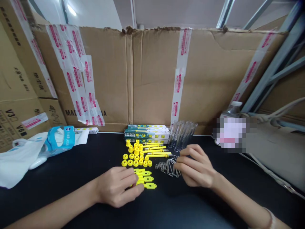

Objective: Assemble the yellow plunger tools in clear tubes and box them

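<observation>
A tall wall of brown cardboard (154, 76), patched with strips of printed tape, is stood along the back of a black surface (171, 206). At the far right, a beige bag (274, 159) with cord-like handles is placed; at the far left, a white plastic bag (14, 167) is crumpled beside a blue packet (60, 141). Near the beige bag, a clear bottle (234, 110) is set upright, its label blurred out.

Two bare hands are held over the middle. The left hand (119, 187) is laid, fingers curled, over the near end of the yellow parts; whether its grip is closed on a piece cannot be told. The right hand (196, 165) is held with bent fingers at the edge of the wire heap; whether anything is grasped there is hidden too.

Small printed boxes (145, 137) are stacked against the cardboard, with clear tubes (182, 135) stood upright just to their right. In front, yellow rods (156, 155) are laid in a row. Flat yellow strips (149, 179) are partly covered by the left fingers. Bent wire hooks (170, 169) are heaped between the hands. Yellow caps (131, 149) are grouped left of the rods, and tiny metal coils (157, 166) are gathered beside the hooks.
</observation>
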The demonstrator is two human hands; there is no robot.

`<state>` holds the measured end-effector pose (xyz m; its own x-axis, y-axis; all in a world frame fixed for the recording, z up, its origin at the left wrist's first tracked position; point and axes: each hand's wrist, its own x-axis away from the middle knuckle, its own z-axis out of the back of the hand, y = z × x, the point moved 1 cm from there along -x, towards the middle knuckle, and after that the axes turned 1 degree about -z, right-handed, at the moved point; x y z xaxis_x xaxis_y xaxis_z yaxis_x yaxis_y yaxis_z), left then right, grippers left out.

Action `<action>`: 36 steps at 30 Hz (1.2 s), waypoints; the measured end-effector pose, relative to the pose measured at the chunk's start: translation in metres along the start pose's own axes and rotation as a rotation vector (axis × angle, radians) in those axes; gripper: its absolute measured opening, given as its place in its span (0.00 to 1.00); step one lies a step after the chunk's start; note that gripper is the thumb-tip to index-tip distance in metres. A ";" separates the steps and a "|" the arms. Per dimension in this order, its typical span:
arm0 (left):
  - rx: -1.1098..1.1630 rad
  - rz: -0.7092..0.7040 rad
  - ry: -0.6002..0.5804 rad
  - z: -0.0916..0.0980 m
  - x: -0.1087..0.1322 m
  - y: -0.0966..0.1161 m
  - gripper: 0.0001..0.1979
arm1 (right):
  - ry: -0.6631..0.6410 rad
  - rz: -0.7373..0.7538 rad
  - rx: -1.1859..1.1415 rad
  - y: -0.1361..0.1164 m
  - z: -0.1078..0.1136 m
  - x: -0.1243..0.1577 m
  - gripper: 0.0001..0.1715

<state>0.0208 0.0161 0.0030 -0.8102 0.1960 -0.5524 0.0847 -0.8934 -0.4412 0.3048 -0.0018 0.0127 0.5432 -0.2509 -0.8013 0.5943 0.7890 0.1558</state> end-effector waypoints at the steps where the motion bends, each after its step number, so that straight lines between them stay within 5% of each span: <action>1: 0.009 -0.044 -0.001 0.001 -0.002 0.001 0.06 | 0.013 0.005 0.033 0.005 0.006 0.001 0.14; 8: 0.071 -0.143 0.024 0.004 -0.009 0.007 0.07 | 0.055 -0.018 0.048 0.010 0.014 0.004 0.15; 16: 0.078 -0.120 0.009 0.002 -0.007 0.008 0.05 | -0.193 0.029 -0.137 -0.038 -0.026 -0.006 0.11; 24: 0.073 -0.113 0.015 0.002 -0.008 0.008 0.06 | -0.372 -0.101 -0.159 -0.040 -0.029 -0.006 0.13; 36: 0.054 -0.115 0.045 0.002 -0.007 0.010 0.07 | -0.350 -0.025 -0.192 -0.039 -0.034 -0.003 0.06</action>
<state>0.0265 0.0055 0.0040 -0.7856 0.3157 -0.5321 -0.0401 -0.8842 -0.4653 0.2598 -0.0127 -0.0101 0.7189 -0.4207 -0.5533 0.5062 0.8624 0.0020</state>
